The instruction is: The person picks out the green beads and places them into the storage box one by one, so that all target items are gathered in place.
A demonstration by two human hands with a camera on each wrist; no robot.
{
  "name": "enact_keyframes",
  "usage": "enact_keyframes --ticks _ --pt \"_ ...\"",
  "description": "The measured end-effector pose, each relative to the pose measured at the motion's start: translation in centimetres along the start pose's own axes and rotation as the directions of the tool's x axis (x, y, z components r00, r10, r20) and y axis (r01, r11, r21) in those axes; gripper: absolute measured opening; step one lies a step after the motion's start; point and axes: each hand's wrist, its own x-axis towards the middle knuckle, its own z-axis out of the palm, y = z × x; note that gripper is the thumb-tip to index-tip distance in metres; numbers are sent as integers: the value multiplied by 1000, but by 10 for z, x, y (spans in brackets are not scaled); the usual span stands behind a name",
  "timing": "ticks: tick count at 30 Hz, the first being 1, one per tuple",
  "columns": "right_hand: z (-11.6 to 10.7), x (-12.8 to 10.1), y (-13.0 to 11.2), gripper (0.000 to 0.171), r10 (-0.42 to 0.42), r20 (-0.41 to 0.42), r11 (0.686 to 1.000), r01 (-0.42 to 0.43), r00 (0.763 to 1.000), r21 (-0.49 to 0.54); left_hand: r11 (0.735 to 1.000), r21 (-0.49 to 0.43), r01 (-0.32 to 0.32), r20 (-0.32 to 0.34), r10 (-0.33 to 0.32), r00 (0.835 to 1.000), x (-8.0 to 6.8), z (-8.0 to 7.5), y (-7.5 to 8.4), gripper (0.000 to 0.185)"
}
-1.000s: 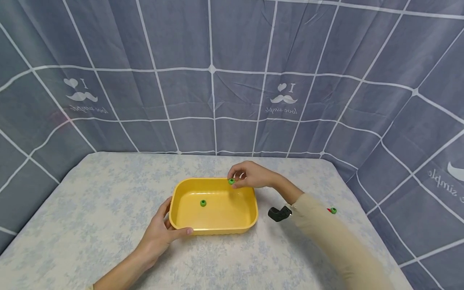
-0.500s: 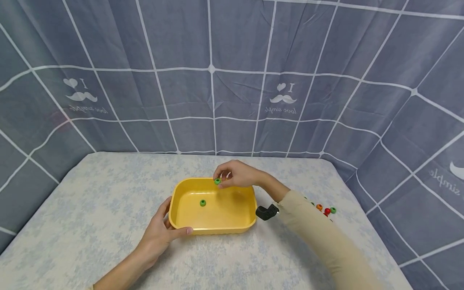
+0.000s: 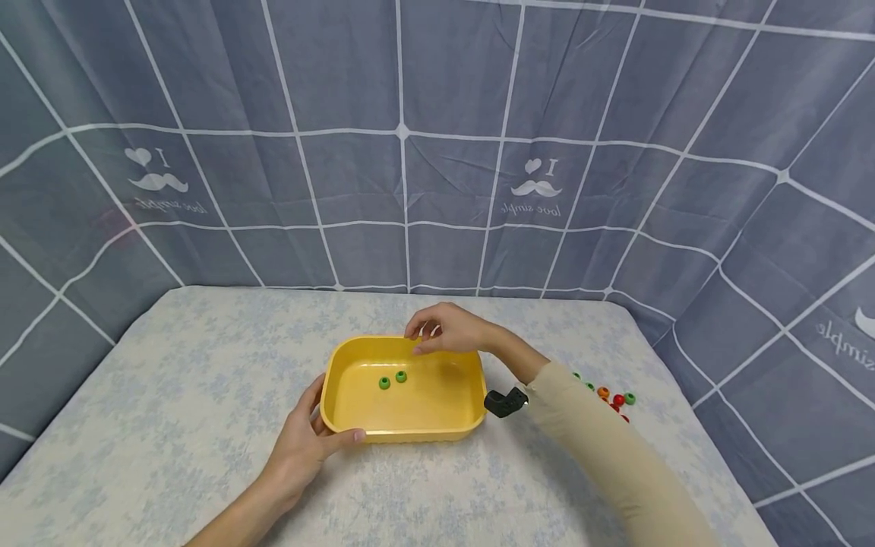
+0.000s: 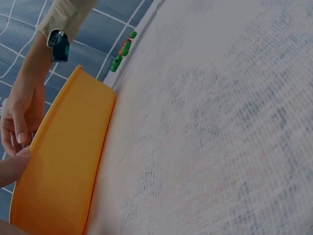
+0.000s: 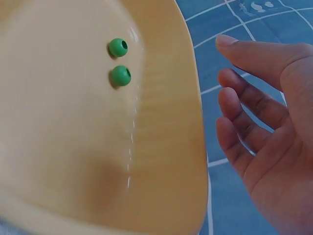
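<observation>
A shallow yellow plastic tray [image 3: 410, 437] stands on the table in the head view. My left hand [image 3: 295, 452] grips its left near corner, the thumb along the front rim and the fingers at the left side. Two green beads [image 3: 384, 383] with holes lie close together on the tray floor; the right wrist view shows the same green beads [image 5: 121, 76] near one wall. Over the tray's far rim hovers my right hand [image 3: 454, 328], its fingers loosely bent and holding nothing. In the right wrist view a gap shows between the right thumb and fingers [image 5: 237, 100].
Several red, orange and green beads [image 3: 618, 399] lie loose on the table right of the tray, partly behind the right sleeve [image 3: 601, 441]. A black device [image 3: 506, 403] is strapped at the right wrist. A grey-blue checked curtain [image 3: 355, 182] hangs behind the table.
My right hand moved left over the tray with a green bead, then let it go. That bead now lies beside the first one. The left hand keeps its place.
</observation>
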Motion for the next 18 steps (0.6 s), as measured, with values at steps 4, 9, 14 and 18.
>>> enact_keyframes --ticks 4,9,14,18 --pt "-3 -7 3 27 32 -8 999 -32 999 15 1000 -15 5 -9 -5 1000 -1 1 0 117" --pt "-7 -18 8 27 50 -27 998 -49 998 36 1000 -29 10 -22 -11 1000 -3 2 0 116" --pt "-14 -32 14 28 87 -44 995 -85 995 60 999 -45 9 -30 -10 999 -3 2 -2 114" --pt "-22 -46 19 29 111 -61 992 -107 992 73 999 -52 0 -57 -3 998 -4 4 -4 111"
